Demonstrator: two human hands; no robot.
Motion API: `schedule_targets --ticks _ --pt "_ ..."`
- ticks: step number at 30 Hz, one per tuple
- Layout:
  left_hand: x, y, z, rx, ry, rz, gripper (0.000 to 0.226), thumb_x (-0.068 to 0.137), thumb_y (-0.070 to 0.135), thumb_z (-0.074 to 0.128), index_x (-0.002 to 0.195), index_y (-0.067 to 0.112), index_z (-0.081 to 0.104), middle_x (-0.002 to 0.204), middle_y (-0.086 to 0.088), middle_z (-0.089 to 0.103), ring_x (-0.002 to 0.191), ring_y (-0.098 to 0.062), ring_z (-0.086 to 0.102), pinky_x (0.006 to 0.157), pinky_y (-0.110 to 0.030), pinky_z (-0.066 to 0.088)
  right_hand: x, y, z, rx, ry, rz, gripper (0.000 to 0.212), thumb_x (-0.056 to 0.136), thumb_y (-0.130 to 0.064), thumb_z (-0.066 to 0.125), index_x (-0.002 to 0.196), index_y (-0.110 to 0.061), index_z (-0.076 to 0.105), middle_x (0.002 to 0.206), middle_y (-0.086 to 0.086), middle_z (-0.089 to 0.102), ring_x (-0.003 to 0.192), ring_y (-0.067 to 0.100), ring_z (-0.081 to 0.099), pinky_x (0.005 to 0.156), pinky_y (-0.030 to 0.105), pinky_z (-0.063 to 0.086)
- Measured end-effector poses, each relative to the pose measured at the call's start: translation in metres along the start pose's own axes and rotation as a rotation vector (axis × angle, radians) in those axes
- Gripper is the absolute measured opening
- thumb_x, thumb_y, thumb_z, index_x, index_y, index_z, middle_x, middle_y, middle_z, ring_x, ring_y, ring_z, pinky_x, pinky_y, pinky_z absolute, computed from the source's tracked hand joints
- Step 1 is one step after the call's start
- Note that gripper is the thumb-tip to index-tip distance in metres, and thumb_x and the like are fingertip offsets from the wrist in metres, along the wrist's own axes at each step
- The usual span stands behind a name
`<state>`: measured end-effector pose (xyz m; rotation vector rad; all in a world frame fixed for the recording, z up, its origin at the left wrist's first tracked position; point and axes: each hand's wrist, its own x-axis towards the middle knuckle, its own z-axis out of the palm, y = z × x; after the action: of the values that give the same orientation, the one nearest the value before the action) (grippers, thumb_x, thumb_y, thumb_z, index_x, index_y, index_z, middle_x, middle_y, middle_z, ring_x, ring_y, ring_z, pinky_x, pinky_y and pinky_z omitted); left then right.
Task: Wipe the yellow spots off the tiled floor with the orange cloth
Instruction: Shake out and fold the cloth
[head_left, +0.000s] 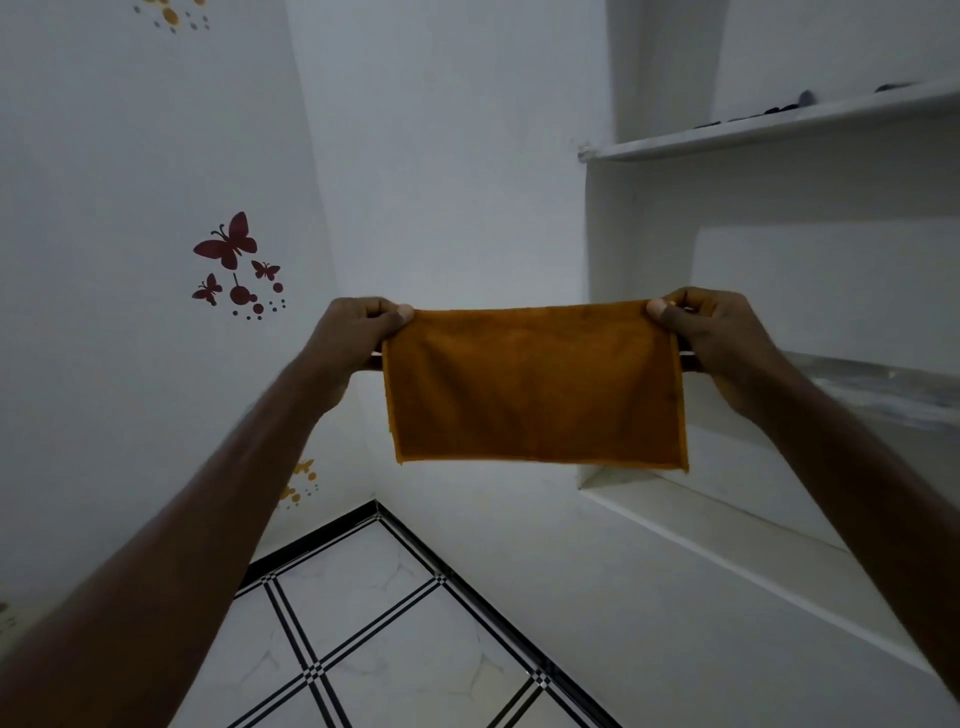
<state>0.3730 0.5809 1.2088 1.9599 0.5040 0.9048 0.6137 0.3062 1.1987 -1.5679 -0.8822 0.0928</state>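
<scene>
Item: orange cloth (535, 387), rectangular, held up flat at arm's length in front of a white corner, well above the tiled floor (384, 618). Its top edge is stretched level between the two hands and the rest hangs free; it appears folded double, though the back layer is hidden.

Left hand (353, 338): thumb and forefinger pinch the upper left corner of the cloth, remaining fingers curled in behind it and mostly covered by the fabric.

Right hand (711, 338): the same pinch on the upper right corner, other fingers tucked behind the cloth edge and only partly seen.

Both forearms run out of the picture at the lower corners.

Floor: white tiles with black-and-white checked borders; only a wedge of it shows, cut off by the arms and the bottom edge. Yellow spots on the tiles cannot be made out in this dim light.

Left wall: dark red butterfly stickers (231, 260) with dots; yellow-orange stickers (298, 483) low by the cloth, more at the top edge, cut off.

Right: recessed white shelves (769, 130); small dark things on the upper one, too small to identify.

No writing or labels legible anywhere
</scene>
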Motion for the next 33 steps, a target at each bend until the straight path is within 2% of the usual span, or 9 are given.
schedule_targets --ticks 3,6,11,16,21,23,27,30,33 --pt "0.001 -0.015 0.02 0.059 0.031 -0.141 0.03 0.091 0.031 0.067 0.094 0.001 0.07 0.092 -0.018 0.069 0.082 -0.025 0.067 0.068 -0.032 0.057 0.003 0.022 0.015 -0.063 0.039 0.145 0.016 0.097 -0.023 0.064 0.09 -0.009 0.065 0.087 0.015 0.069 0.073 0.025 0.068 0.054 0.028 0.053" --pt "0.0 -0.019 0.044 0.031 0.071 -0.227 0.025 0.087 0.026 0.073 0.093 0.001 0.072 0.091 -0.018 0.071 0.078 -0.024 0.07 0.064 -0.029 0.059 -0.002 0.037 0.036 -0.094 -0.003 0.188 0.013 0.097 -0.02 0.063 0.095 -0.007 0.065 0.094 0.016 0.07 0.074 0.025 0.07 0.056 0.03 0.056" --pt "-0.005 0.007 0.102 0.007 -0.053 -0.145 0.019 0.087 0.018 0.074 0.096 0.001 0.074 0.089 -0.016 0.074 0.064 -0.016 0.069 0.056 -0.021 0.056 -0.012 0.024 0.076 -0.002 -0.056 0.139 0.016 0.097 -0.018 0.063 0.098 -0.002 0.066 0.088 0.017 0.072 0.07 0.029 0.075 0.054 0.035 0.06" --pt "-0.014 0.024 0.141 0.118 -0.059 -0.048 0.024 0.09 0.026 0.07 0.085 0.003 0.076 0.072 -0.009 0.072 0.06 -0.016 0.069 0.06 -0.023 0.059 -0.013 0.021 0.087 0.064 -0.046 0.229 0.017 0.095 -0.021 0.064 0.093 -0.005 0.071 0.091 0.017 0.074 0.084 0.031 0.074 0.075 0.041 0.063" --pt "-0.018 0.026 0.15 0.261 -0.109 0.08 0.02 0.09 0.024 0.07 0.092 0.005 0.077 0.078 -0.011 0.075 0.068 -0.021 0.074 0.068 -0.03 0.063 -0.017 0.023 0.072 0.13 -0.031 0.31 0.022 0.098 -0.02 0.061 0.104 0.0 0.069 0.094 0.019 0.073 0.085 0.031 0.074 0.072 0.037 0.063" --pt "-0.017 0.028 0.155 0.3 -0.092 0.097 0.023 0.09 0.027 0.07 0.089 0.005 0.077 0.076 -0.011 0.075 0.066 -0.02 0.074 0.072 -0.032 0.063 -0.019 0.021 0.067 0.198 -0.05 0.307 0.025 0.1 -0.02 0.058 0.106 0.002 0.068 0.097 0.022 0.073 0.081 0.032 0.075 0.063 0.036 0.062" --pt "-0.018 0.034 0.159 0.315 -0.161 0.058 0.036 0.085 0.04 0.073 0.082 0.004 0.076 0.073 -0.01 0.074 0.065 -0.017 0.074 0.068 -0.026 0.062 -0.023 0.015 0.05 0.312 -0.175 0.374 0.044 0.104 -0.038 0.045 0.111 0.0 0.065 0.105 0.023 0.071 0.089 0.036 0.074 0.062 0.037 0.061" --pt "-0.021 0.041 0.156 0.279 -0.202 0.101 0.019 0.083 0.018 0.077 0.093 0.002 0.075 0.081 -0.012 0.074 0.071 -0.019 0.074 0.068 -0.027 0.062 -0.022 0.022 0.034 0.364 -0.257 0.376 0.054 0.104 -0.046 0.038 0.111 -0.001 0.068 0.103 0.021 0.075 0.096 0.036 0.074 0.077 0.043 0.062" --pt "-0.022 0.059 0.147 0.122 -0.214 0.111 0.014 0.086 0.007 0.07 0.098 0.002 0.074 0.088 -0.015 0.075 0.078 -0.019 0.074 0.066 -0.024 0.06 -0.019 0.04 0.024 0.3 -0.031 0.318 0.049 0.101 -0.045 0.044 0.103 -0.004 0.071 0.1 0.015 0.076 0.101 0.035 0.072 0.081 0.039 0.061"
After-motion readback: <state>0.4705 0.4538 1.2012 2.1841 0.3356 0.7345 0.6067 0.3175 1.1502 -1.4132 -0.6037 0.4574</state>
